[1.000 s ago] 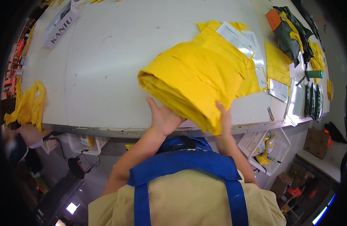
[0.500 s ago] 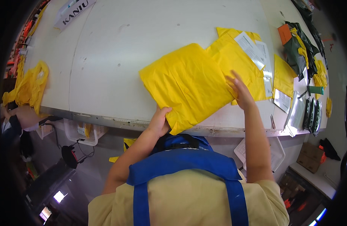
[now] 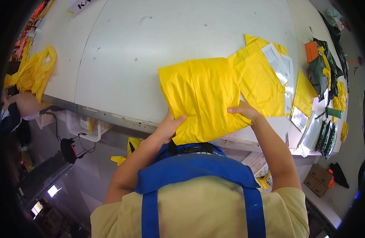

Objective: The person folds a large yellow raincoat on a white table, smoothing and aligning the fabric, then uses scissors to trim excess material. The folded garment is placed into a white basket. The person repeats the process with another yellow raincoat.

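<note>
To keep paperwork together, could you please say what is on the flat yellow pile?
White sheets lie along the right of the pile; whatever the yellow bundle covers at its left edge cannot be seen.

Fisheye view, black-cornered; table (image 3: 119,83) edge bowed. Light bright, diffuse across tabletop, soft sheen. Yellow bundle (image 3: 204,95): sharp, shallow fold shadows. Glare on clear plastic (image 3: 304,137), right. Lower left dim, bright patches; rim soft.
</note>
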Demonstrator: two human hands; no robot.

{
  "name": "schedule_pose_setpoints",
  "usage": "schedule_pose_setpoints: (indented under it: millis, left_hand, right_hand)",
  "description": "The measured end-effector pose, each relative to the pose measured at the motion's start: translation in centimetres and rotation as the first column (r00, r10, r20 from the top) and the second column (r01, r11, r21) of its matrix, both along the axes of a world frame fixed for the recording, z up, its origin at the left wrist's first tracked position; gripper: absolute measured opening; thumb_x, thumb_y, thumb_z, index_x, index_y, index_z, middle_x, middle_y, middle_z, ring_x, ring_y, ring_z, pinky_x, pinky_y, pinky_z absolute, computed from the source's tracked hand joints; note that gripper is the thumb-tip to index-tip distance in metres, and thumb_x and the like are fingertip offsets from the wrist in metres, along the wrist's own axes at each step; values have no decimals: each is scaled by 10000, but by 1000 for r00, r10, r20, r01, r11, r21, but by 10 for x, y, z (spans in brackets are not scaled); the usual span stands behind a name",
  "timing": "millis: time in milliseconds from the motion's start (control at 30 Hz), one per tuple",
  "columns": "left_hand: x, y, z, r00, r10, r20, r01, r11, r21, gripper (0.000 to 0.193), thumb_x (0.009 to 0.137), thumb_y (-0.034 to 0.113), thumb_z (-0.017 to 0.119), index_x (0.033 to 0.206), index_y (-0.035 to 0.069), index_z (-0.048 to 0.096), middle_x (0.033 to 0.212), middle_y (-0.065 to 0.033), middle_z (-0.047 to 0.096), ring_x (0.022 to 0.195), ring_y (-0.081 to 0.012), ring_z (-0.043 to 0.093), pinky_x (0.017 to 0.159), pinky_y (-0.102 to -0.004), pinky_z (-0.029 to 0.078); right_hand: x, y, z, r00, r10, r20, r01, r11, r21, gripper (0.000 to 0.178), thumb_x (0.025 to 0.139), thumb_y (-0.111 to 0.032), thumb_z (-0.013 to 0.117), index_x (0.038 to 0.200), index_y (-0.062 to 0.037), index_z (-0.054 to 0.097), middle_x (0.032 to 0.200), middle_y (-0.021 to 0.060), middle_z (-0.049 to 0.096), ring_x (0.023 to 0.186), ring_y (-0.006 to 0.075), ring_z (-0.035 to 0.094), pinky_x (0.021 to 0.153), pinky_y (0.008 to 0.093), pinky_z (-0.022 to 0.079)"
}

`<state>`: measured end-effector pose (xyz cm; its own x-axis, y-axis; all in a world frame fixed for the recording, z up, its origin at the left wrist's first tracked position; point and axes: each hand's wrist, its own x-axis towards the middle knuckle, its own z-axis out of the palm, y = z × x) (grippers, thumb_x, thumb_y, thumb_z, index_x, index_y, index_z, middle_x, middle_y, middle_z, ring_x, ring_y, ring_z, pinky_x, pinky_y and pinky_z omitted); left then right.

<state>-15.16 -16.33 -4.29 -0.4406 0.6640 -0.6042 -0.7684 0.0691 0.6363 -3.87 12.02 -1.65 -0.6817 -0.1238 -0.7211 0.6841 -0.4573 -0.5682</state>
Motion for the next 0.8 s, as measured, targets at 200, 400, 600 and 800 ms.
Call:
schedule_pose_setpoints:
  millis: [200, 400, 600, 800]
  left_hand:
    - [17, 9, -17, 977, 75, -198, -97, 990, -103, 622, 839, -30, 581, 1382, 47, 289, 1330, -124, 468, 1188, -257, 502, 982, -370, 428]
    - [28, 31, -19, 901, -5, -433, -129, 951, -280, 353, 786, 89, 674, 1117, -1, 591, 1101, -112, 647, 982, -240, 620, 839, -343, 476]
    - [28, 39, 39, 979, -7, 205, 22, 997, -70, 326, 815, 75, 564, 1132, -2, 557, 1001, -113, 633, 896, -175, 622, 709, -285, 503]
    - [22, 33, 48, 908, -395, 142, 406, 913, -53, 339, 850, 188, 581, 1119, -12, 530, 1098, -118, 587, 956, -157, 582, 779, -286, 492]
  right_hand:
    - [-15, -21, 8, 949, 314, 30, -218, 584, 782, 742, 704, -132, 742, 1347, -11, 394, 1192, 157, 592, 1000, 309, 618, 867, 381, 499]
    - [-22, -110, 31, 868, 424, 258, -297, 29, 954, 976, 670, -401, 752, 1352, 112, 279, 966, 237, 588, 922, 398, 594, 811, 434, 469]
    - [-11, -125, 51, 806, 475, 353, -380, -43, 924, 1361, 487, -691, 769, 1350, 195, 202, 1130, 285, 516, 1074, 380, 530, 920, 461, 388]
    - [-1, -103, 30, 839, 416, 350, -421, 91, 902, 1045, 568, -423, 795, 1323, 105, 302, 1054, 274, 586, 977, 400, 594, 833, 429, 478]
